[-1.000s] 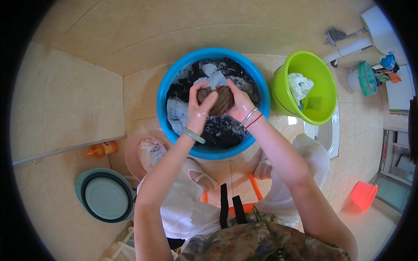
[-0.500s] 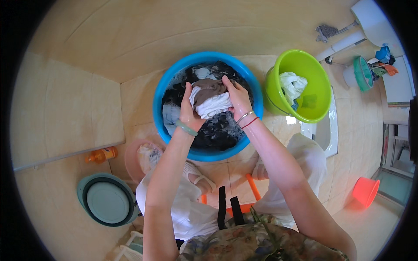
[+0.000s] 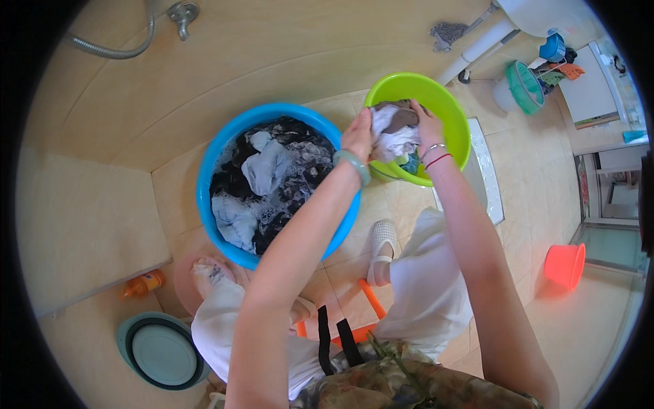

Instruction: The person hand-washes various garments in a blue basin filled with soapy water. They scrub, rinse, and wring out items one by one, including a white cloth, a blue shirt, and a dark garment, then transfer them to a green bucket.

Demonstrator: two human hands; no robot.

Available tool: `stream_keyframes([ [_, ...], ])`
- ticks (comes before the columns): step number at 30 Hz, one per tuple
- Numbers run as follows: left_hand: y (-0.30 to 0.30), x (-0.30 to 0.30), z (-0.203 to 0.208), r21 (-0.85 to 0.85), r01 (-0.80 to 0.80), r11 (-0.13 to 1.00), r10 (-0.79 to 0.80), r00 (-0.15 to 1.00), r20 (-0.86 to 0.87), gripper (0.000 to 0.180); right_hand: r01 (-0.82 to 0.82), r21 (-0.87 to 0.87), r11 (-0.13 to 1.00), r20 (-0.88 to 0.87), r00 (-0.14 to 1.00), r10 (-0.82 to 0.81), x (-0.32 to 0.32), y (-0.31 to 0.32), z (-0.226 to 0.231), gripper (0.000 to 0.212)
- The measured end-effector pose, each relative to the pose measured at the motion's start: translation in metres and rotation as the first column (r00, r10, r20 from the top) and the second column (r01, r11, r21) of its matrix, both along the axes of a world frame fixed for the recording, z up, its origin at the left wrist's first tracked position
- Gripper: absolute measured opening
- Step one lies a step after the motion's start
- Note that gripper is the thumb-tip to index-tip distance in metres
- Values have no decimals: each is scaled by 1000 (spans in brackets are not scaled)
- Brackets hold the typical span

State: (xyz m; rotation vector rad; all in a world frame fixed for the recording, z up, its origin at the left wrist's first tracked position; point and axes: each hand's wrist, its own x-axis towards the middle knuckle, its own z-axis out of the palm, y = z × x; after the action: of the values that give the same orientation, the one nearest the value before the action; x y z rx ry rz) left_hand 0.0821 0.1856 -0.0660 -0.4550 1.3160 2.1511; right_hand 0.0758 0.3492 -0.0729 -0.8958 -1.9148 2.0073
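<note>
Between both palms I hold a bunched white and brown garment (image 3: 396, 129) over the lime green bucket (image 3: 458, 116). My left hand (image 3: 358, 136) grips its left side and my right hand (image 3: 428, 128) its right side. Below the bundle, a bit of teal cloth (image 3: 411, 163) shows inside the bucket; most of the other contents are hidden. To the left stands the blue basin (image 3: 208, 225), full of sudsy water with dark clothes (image 3: 228, 180) and light grey-blue cloths (image 3: 266, 167) soaking in it.
A pink basin (image 3: 182, 283), an orange bottle (image 3: 144, 283) and a grey-green folding basin (image 3: 129, 341) are at the lower left. An orange stool (image 3: 371, 298) is under me. At right stand a red bucket (image 3: 565, 266) and a lined bin (image 3: 521, 88). A white floor pan (image 3: 487, 170) lies beside the bucket.
Both hands have carried the bunched garment rightward from above the blue basin to above the green bucket. The view has shifted right, and the white cloth in the bucket is now mostly covered.
</note>
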Motion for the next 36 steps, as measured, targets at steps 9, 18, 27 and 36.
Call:
stream_keyframes([
  [9, 102, 17, -111, 222, 32, 974, -33, 999, 2, 47, -1, 211, 977, 230, 972, -49, 17, 84, -73, 37],
  [18, 51, 33, -53, -75, 27, 997, -49, 948, -315, 41, -148, 907, 395, 189, 980, -67, 9, 75, -55, 31],
  [27, -186, 27, -152, -933, -223, 283, -422, 844, -330, 63, -510, 806, 302, 49, 565, 823, -18, -181, -84, 53],
  [36, -265, 46, -198, -972, 144, -186, -604, 763, 229, 72, -555, 799, -230, 518, 442, 732, -8, -273, -212, 55],
])
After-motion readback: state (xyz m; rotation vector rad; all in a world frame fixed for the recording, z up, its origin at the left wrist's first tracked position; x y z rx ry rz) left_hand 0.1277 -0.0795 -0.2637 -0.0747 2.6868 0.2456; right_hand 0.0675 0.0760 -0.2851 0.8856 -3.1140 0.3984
